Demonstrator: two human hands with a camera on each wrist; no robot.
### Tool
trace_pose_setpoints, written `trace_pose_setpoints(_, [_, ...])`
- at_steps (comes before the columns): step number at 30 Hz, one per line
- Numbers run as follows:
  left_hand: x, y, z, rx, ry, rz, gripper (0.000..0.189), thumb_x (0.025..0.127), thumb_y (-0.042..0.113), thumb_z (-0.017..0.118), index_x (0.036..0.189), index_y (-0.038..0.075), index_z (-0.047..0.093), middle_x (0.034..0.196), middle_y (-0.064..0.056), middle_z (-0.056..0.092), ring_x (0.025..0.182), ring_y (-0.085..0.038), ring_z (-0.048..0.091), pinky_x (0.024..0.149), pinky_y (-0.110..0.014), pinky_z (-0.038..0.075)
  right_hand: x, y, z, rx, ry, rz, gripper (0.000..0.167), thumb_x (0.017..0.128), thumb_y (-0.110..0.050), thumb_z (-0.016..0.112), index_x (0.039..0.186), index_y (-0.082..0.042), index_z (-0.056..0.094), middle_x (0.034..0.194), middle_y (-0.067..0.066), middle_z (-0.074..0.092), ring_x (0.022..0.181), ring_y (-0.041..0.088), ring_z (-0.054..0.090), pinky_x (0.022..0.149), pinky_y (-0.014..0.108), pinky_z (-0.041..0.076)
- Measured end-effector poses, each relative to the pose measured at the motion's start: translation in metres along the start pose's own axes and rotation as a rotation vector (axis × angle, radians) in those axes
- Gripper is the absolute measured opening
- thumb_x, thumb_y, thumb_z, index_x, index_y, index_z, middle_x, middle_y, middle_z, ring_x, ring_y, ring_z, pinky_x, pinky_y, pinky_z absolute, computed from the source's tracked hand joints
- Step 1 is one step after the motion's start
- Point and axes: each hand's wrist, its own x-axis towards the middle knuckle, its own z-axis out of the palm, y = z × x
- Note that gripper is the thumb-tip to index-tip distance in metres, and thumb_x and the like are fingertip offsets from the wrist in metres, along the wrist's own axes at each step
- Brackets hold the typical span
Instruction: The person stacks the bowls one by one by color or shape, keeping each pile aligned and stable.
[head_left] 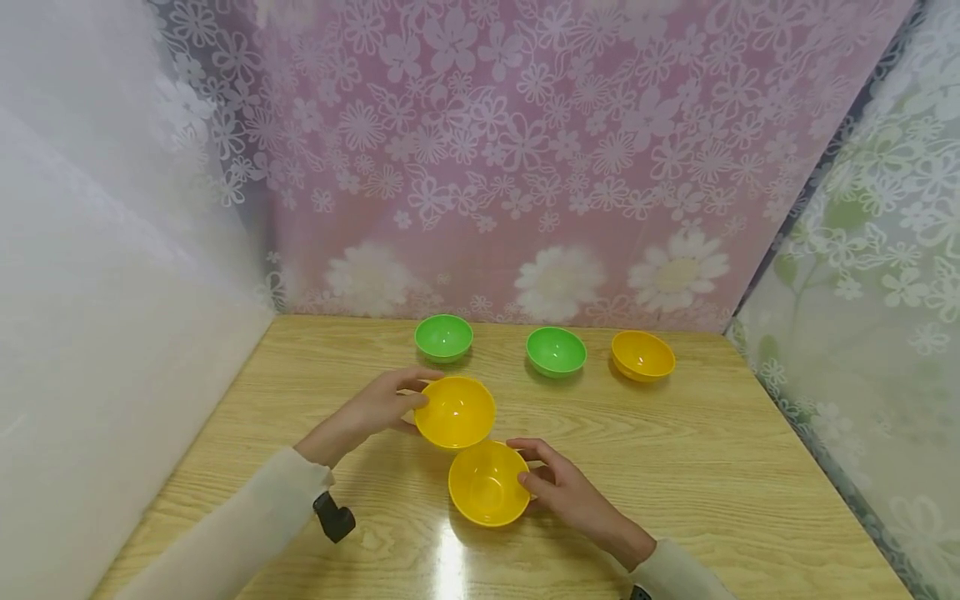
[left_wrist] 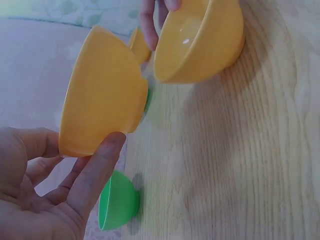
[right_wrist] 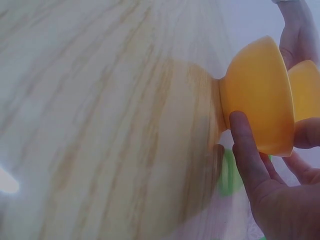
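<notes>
My left hand (head_left: 377, 410) pinches the left edge of a yellow bowl (head_left: 454, 413), thumb on one side and fingers on the other. In the left wrist view this bowl (left_wrist: 102, 95) is held up off the table. Nearer to me, a second yellow bowl (head_left: 487, 487) has its right rim gripped between the thumb and fingers of my right hand (head_left: 570, 493). The right wrist view shows that bowl's (right_wrist: 260, 97) outer wall, with its foot close to the wood. From the head, the two bowls nearly meet, the left one farther back.
Along the back of the wooden table (head_left: 720, 450) stand a green bowl (head_left: 444, 338), another green bowl (head_left: 556, 352) and an orange-yellow bowl (head_left: 643, 357). A pink floral curtain (head_left: 480, 150) hangs behind; a white sheet (head_left: 112, 292) borders the left.
</notes>
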Motion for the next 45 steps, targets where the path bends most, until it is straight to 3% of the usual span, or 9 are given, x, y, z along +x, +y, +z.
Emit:
trace_pose_setpoints(6, [-0.003,0.002,0.011,-0.002,-0.055,0.011,0.046,0.11,0.008,0.058,0.157,0.011,0.058,0.152,-0.024,0.058,0.119,-0.032,0.071,0.092,-0.055,0.069,0.0,0.0,0.0,0.004,0.0,0.008,0.051,0.116,-0.02,0.055,0.164,-0.01,0.041,0.161,0.028,0.042,0.127,0.031,0.064,0.092,0.041,0.07])
trace_pose_setpoints(14, [-0.003,0.0,0.025,-0.001,-0.112,0.029,0.044,0.11,0.009,0.059,0.153,0.012,0.062,0.151,-0.023,0.059,0.12,-0.031,0.07,0.084,-0.047,0.072,0.0,-0.001,0.0,0.01,-0.005,0.0,0.051,0.116,-0.02,0.055,0.163,-0.007,0.041,0.161,0.026,0.044,0.126,0.031,0.066,0.091,0.039,0.07])
trace_pose_setpoints(27, [-0.007,-0.005,0.04,-0.073,-0.195,0.019,0.042,0.108,0.01,0.062,0.15,0.008,0.063,0.152,-0.021,0.059,0.118,-0.03,0.07,0.087,-0.058,0.07,0.001,0.0,0.002,0.027,0.01,0.024,0.056,0.116,-0.027,0.057,0.165,-0.007,0.04,0.16,0.023,0.047,0.128,0.028,0.067,0.093,0.039,0.069])
trace_pose_setpoints(45, [-0.011,-0.015,0.064,0.022,-0.088,-0.013,0.031,0.107,0.008,0.066,0.136,0.01,0.075,0.133,-0.014,0.067,0.098,-0.021,0.071,0.069,-0.042,0.072,-0.001,0.003,-0.006,0.108,-0.092,-0.005,0.056,0.115,-0.016,0.05,0.168,-0.006,0.036,0.167,0.027,0.036,0.125,0.024,0.066,0.099,0.039,0.068])
